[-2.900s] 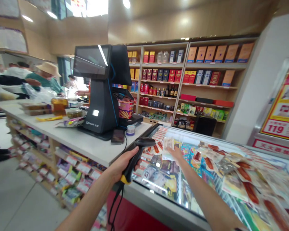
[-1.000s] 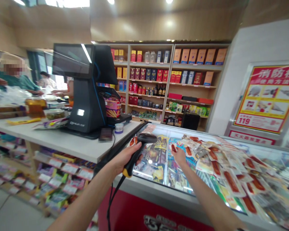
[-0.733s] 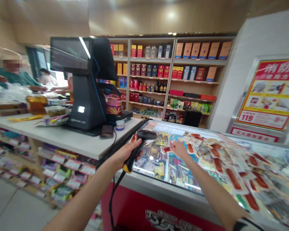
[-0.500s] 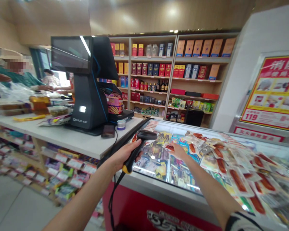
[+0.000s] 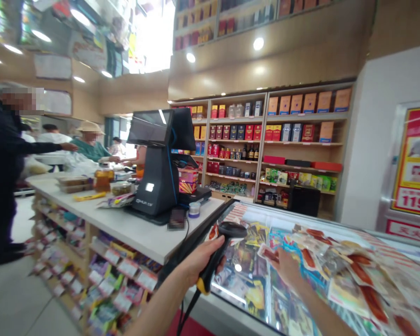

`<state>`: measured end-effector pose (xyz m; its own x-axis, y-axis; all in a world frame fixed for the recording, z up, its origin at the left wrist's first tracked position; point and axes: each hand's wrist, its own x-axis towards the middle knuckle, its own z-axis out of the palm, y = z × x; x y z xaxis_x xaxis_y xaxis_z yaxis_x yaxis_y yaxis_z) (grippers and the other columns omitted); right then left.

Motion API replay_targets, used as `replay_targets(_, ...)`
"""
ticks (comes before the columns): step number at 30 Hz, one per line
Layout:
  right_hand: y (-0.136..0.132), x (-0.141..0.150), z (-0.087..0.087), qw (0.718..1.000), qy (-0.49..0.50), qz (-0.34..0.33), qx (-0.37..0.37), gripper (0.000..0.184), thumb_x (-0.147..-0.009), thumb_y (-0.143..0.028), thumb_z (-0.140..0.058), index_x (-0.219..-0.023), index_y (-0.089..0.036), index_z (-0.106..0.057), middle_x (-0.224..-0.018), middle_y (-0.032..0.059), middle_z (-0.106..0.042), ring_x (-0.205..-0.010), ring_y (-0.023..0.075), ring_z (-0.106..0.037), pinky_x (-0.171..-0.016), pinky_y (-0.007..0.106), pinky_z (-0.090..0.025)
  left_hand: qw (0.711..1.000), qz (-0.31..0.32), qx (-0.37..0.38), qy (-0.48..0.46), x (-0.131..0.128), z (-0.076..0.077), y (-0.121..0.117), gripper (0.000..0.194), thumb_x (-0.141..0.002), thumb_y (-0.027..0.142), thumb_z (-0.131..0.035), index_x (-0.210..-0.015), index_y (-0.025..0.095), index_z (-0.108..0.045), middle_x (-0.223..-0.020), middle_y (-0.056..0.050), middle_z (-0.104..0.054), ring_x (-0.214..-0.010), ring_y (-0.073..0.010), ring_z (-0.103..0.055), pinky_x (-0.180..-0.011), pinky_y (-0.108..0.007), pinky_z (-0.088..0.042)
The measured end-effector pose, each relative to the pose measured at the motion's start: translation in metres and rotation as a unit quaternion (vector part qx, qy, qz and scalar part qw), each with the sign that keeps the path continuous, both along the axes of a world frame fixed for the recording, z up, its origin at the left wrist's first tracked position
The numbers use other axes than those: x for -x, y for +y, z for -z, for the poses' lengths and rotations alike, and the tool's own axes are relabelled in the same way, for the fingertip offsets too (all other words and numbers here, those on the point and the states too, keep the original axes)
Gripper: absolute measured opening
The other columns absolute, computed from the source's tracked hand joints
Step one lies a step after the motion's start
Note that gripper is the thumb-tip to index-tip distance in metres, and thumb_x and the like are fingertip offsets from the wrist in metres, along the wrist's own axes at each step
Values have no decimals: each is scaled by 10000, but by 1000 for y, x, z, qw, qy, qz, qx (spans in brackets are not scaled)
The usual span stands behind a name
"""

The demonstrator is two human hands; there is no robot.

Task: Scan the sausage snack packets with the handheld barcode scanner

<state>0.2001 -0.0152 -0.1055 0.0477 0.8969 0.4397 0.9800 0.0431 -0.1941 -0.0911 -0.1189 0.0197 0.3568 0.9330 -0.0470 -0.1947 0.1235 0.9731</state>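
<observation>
Lower centre of frame: left hand (image 5: 206, 259) wrapped round the handle of a black-and-yellow handheld barcode scanner (image 5: 231, 229), head uppermost, nose toward frame right. Right of it, right hand (image 5: 290, 268) has fingers and thumb together on the near end of a small clear flat packet with a reddish-brown sausage-like piece inside (image 5: 270, 254).

Key relation: packet lies right of and slightly below the scanner head, gap between them, not touching. Its long axis slopes from upper left to lower right, free end toward the scanner; right hand nearer, already on it.

Both over a glass-topped display case (image 5: 224, 311); cannot tell whether packet rests on glass. Heap of similar packets (image 5: 373, 298), lower right, blurred.
</observation>
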Motion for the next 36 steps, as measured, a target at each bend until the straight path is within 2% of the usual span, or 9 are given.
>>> replay_targets(3,-1,8,-8,998,56,-22,-23,167,-732,-255,-428,-872,-170,-462,-786,45,-583,-715,162,-553,-602,247,-354,1000,13,-1,-3,4,3,-6,395,-669,508,-481,-764,125,-506,-523,-8,-529,-394,-77,-474,-385,-182,-314)
replay_targets(6,0,17,-37,991,113,-51,-57,181,-718,-269,-439,-880,-188,-454,-806,30,-581,-742,152,-546,-623,238,-361,1000,15,-5,-8,7,4,-11,380,-674,494,-487,-748,122,-512,-526,-9,-529,-396,-74,-470,-396,-186,-322)
replay_targets(9,4,25,-70,985,117,-86,-96,205,-679,-261,-472,-872,-190,-460,-810,24,-569,-757,150,-530,-650,243,-363,1000,19,-3,-12,10,2,-14,375,-684,485,-483,-756,119,-522,-526,-9,-527,-400,-72,-468,-400,-186,-326)
replay_targets(12,5,29,-88,982,109,-105,-116,201,-668,-270,-475,-852,-191,-463,-785,17,-555,-727,143,-517,-635,241,-363,999,34,-4,-21,10,1,-15,372,-689,478,-481,-760,115,-527,-529,-12,-529,-404,-71,-470,-399,-183,-326)
replay_targets(18,-3,28,-98,982,94,-100,-126,235,-652,-259,-485,-874,-184,-472,-787,20,-539,-729,144,-496,-652,245,-356,999,32,-31,-12,5,2,-13,349,-681,454,-505,-752,113,-528,-527,-16,-539,-403,-77,-478,-400,-187,-334)
replay_targets(22,-6,29,-105,986,87,-82,-114,222,-663,-253,-469,-872,-178,-480,-792,23,-537,-735,142,-489,-658,243,-347,999,30,-14,6,4,0,-11,357,-679,458,-505,-746,107,-525,-531,-21,-542,-399,-79,-478,-390,-190,-341)
replay_targets(36,16,23,-107,993,38,-65,-90,245,-689,-279,-476,-911,-178,-490,-833,32,-537,-764,136,-491,-671,230,-334,999,24,-31,-14,1,2,13,354,-678,460,-504,-746,113,-525,-532,-8,-528,-407,-70,-471,-392,-182,-347)
